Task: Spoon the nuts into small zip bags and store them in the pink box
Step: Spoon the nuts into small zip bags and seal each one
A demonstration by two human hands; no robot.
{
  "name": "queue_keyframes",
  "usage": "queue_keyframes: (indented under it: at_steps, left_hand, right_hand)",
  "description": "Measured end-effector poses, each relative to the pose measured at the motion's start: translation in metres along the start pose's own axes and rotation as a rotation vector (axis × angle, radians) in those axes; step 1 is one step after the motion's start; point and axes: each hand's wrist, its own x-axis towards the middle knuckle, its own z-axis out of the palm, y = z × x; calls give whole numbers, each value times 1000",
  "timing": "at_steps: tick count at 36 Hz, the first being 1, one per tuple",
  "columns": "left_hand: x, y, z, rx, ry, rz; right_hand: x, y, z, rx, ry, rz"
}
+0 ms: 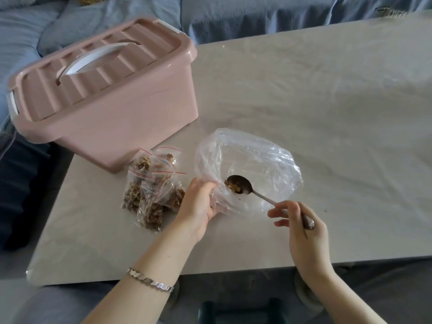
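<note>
Pink box (105, 106): set at the far left of the table (327, 101), one corner past the table's left edge; the ribbed lid (98, 73) is closed and a white handle (93, 57) lies flat in its recess.
Small zip bags (149, 190): several, with red seal lines, filled with nuts and heaped on the table just in front of the box; they overlap one another, and the nearest lies just beside the left hand. None is seen inside the box.
Large clear bag (257, 160): thin crumpled plastic, laid on the table to the right of the heap, its mouth held wide toward the person.
Loose nuts (233, 187): a small brown portion, seen at the bowl of the spoon inside the clear bag; whether all of it is carried on the bowl cannot be told.
Spoon (244, 184): dark metal, bowl reached into the clear bag, handle slanted down to the right.
Left hand (198, 206): fingers curled round the near left rim of the clear bag, which is gripped and lifted off the table.
Right hand (301, 225): the spoon handle is pinched between thumb and curled fingers, its end showing above the knuckles.
Bracelet (152, 280): silver links, worn on the left wrist.
Blue cloth (233, 15): folded fabric lying beyond the table's far edge.
</note>
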Motion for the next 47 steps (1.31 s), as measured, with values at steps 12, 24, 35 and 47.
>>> queue_keyframes:
  at_steps: [12, 24, 35, 47]
  left_hand:
    - [7, -7, 3, 516, 87, 282]
    - [6, -6, 6, 256, 119, 174]
    - [7, -17, -3, 318, 144, 274]
    - [-2, -19, 0, 283, 110, 222]
  right_hand:
    - [3, -4, 2, 293, 116, 332]
    - [-2, -8, 6, 311, 127, 385]
    - [11, -17, -16, 514, 153, 459]
    - [15, -18, -23, 173, 108, 220]
